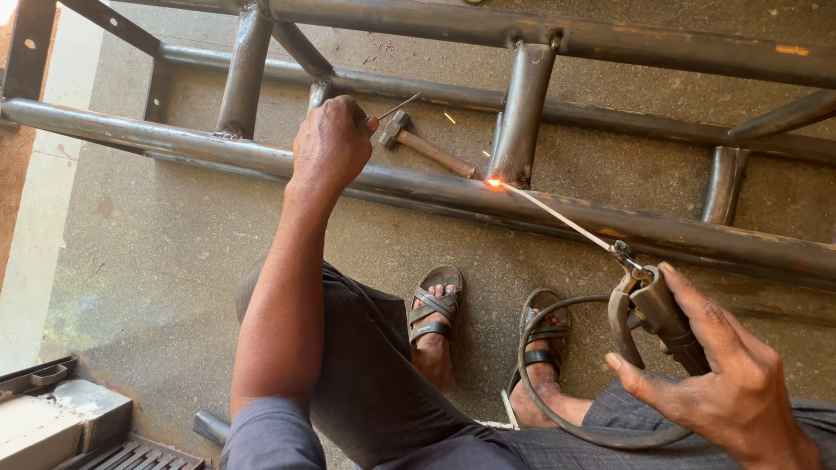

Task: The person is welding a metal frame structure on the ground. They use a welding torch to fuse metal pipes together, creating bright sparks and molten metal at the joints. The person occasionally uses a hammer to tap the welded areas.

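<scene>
A hammer [424, 145] with a wooden handle lies on the concrete floor [165, 252]. Well below and left of the hammer, at the corner, sits a grey metal box [65, 418] with a dark grille beside it. Below the hammer, two dark sandals [434, 306] rest on the floor, a short dark pipe end [212, 426] to their left.

No packages, labels, signs or screens are visible anywhere in the view, neither near the fingers of either hand nor elsewhere in the frame.
</scene>
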